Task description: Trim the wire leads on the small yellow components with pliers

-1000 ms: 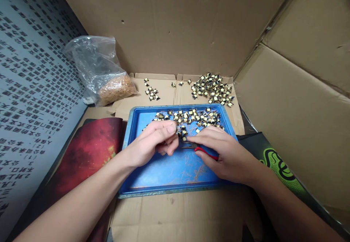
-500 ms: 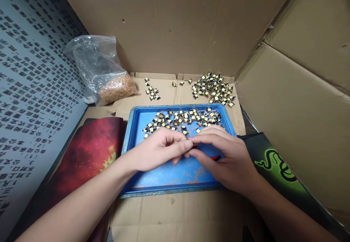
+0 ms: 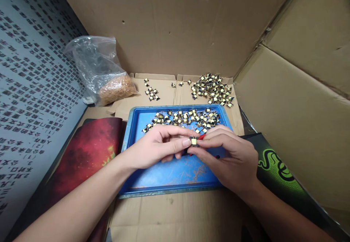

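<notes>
A small transformer [image 3: 194,141] with a yellow-taped middle, black ends and thin copper wires sticking up is held over the blue tray [image 3: 153,189]. My left hand [image 3: 164,145] pinches its left side between thumb and fingers. From the right, the fingertips of my right hand [image 3: 229,154] also close on it. Behind the transformer and partly under my right fingers shows a red-handled tool [image 3: 201,137]; its kind and how it is held are mostly hidden. Many similar transformers [image 3: 180,117] with loose wires lie at the tray's far side.
Beyond the tray, a heap of transformers [image 3: 213,88] sits at right and a small group [image 3: 151,93] at left. A clear plastic bag [image 3: 115,87] of copper-coloured wire scraps stands at left. Cardboard walls [image 3: 175,26] enclose the back and right. Wire clippings [image 3: 198,172] litter the tray.
The transformer, hidden between my fingers before, now shows its yellow face upright. My hands have shifted slightly and more of the red-handled tool is visible behind it.
</notes>
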`<state>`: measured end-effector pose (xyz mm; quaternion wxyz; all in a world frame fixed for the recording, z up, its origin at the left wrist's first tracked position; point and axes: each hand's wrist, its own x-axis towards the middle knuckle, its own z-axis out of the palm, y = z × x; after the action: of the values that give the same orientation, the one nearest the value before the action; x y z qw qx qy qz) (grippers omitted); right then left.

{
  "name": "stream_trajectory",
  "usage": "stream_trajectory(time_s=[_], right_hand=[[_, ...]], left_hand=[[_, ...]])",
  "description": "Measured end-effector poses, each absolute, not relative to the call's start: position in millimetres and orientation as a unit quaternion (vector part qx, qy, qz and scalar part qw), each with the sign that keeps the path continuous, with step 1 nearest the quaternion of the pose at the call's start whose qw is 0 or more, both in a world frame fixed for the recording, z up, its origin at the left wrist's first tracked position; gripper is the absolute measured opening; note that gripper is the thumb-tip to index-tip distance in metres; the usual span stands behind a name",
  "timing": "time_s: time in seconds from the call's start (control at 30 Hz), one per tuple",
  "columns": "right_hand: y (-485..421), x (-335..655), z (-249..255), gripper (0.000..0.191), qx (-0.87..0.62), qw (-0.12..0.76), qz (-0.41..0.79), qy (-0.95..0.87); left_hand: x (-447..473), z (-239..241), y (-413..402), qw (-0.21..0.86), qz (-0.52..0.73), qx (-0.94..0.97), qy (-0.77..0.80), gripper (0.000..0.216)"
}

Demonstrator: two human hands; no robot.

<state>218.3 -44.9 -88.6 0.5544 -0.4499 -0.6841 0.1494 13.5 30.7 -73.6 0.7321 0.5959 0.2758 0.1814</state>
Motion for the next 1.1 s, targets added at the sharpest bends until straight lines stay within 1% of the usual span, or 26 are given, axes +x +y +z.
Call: stream_trajectory(time_s=[0.17,0.33,0.47,0.57,0.67,0.7,0.8,0.9,0.97,1.1], right_hand=[[-44,218,-91,0.015,-0.449,0.559,0.147,-0.681],[-43,218,-93,0.013,-0.457,0.554,0.146,-0.680],[-43,218,-93,0.016,-0.460,0.542,0.162,-0.684],[-44,219,-93,0.016,-0.488,0.521,0.228,-0.662],[-42,221,-94,0.008,-0.499,0.533,0.336,-0.595],[-42,223,-95,0.010,-0.493,0.537,0.370,-0.576],[-40,228,-97,0.029,-0.457,0.519,0.445,-0.570],[-39,233,-98,0.046,-0.418,0.480,0.461,-0.618],[-39,235,-97,0.043,-0.409,0.463,0.443,-0.650],[-38,234,-96,0.018,-0.434,0.477,0.424,-0.636]], left_hand=[[15,-75,30,0.740,0.197,0.584,0.269,0.037],[16,-77,30,0.741,0.204,0.583,0.263,0.037],[17,-76,30,0.731,0.217,0.587,0.272,0.034],[17,-75,29,0.705,0.230,0.604,0.290,0.031],[18,-74,29,0.704,0.235,0.606,0.286,0.029],[19,-75,29,0.711,0.238,0.599,0.281,0.029],[19,-77,30,0.730,0.252,0.575,0.271,0.035],[17,-79,29,0.744,0.251,0.563,0.258,0.043],[16,-80,29,0.755,0.236,0.562,0.242,0.043],[15,-82,31,0.759,0.230,0.562,0.234,0.040]])
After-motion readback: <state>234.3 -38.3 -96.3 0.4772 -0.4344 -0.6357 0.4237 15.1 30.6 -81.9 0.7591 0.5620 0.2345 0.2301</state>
